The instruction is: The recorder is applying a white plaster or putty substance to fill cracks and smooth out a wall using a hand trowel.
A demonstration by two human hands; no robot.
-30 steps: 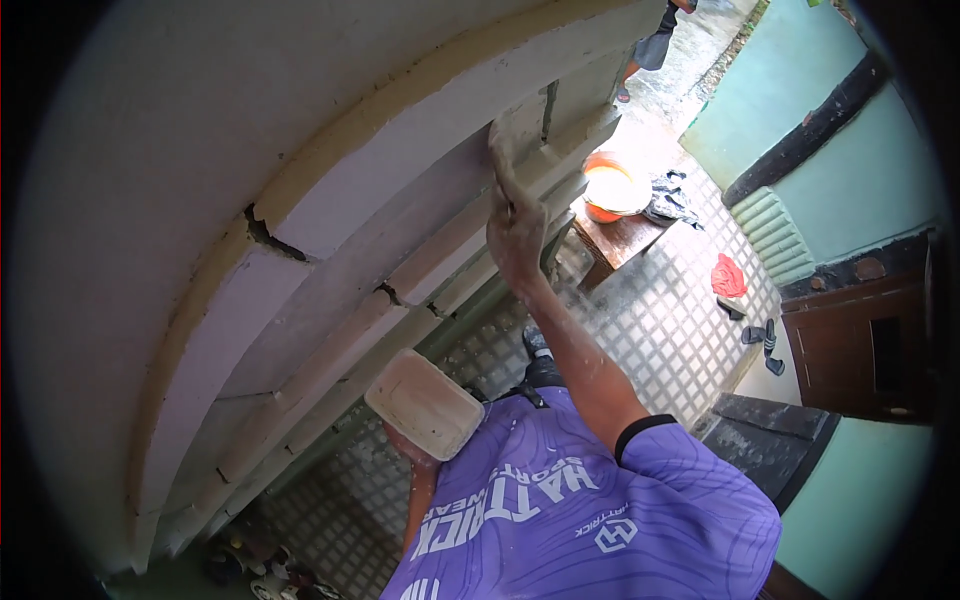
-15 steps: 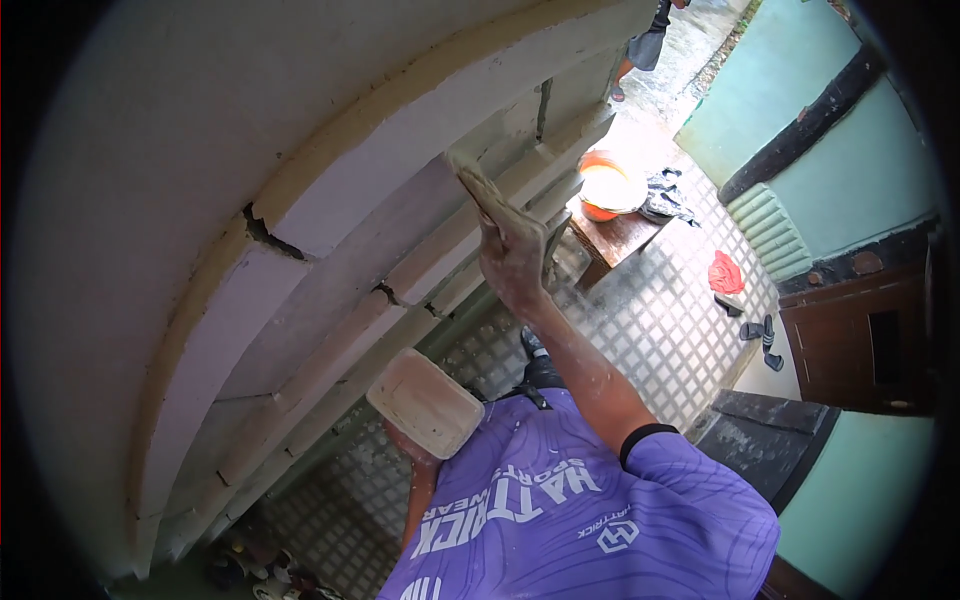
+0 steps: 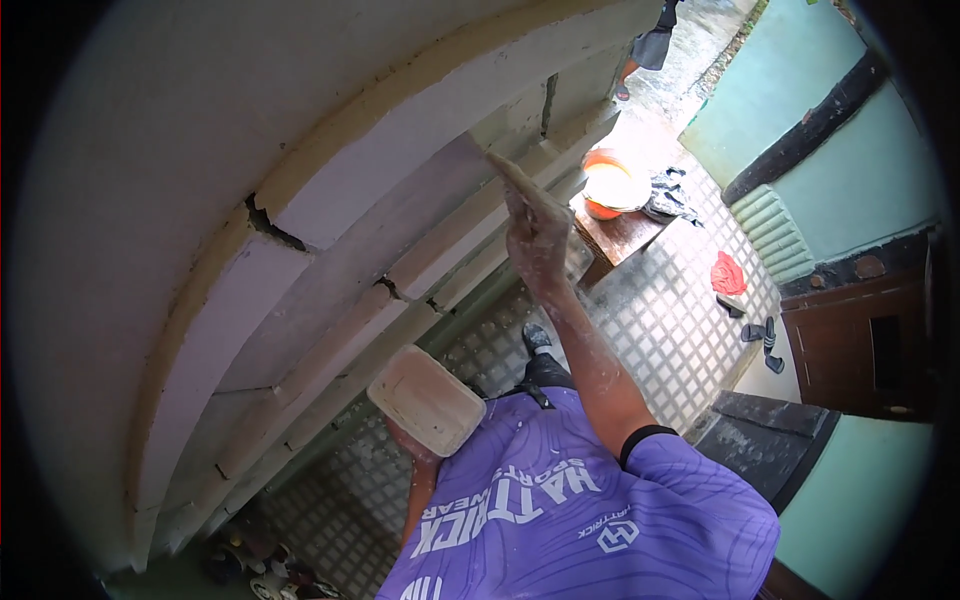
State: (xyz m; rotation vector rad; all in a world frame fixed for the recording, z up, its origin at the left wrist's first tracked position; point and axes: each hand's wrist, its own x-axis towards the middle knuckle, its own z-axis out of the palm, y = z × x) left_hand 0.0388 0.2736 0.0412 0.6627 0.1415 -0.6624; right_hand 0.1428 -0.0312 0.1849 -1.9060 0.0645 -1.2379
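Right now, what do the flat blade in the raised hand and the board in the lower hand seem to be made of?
The putty knife in the right hand looks like thin metal, smeared with pale filler; its real surface is mostly hidden. The hawk board on the left hand could be plastic or wood: a flat rounded slab, coated with whitish, matte plaster, so it is uncertain.

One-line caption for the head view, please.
Right hand presses a putty knife to the moulding; left hand holds a putty tray.

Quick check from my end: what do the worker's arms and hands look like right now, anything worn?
Both forearms are bare. The right hand and forearm are dusted with pale plaster. A purple short-sleeved shirt with white lettering covers the shoulders; its right sleeve has a black cuff. No gloves. The left hand is mostly hidden.
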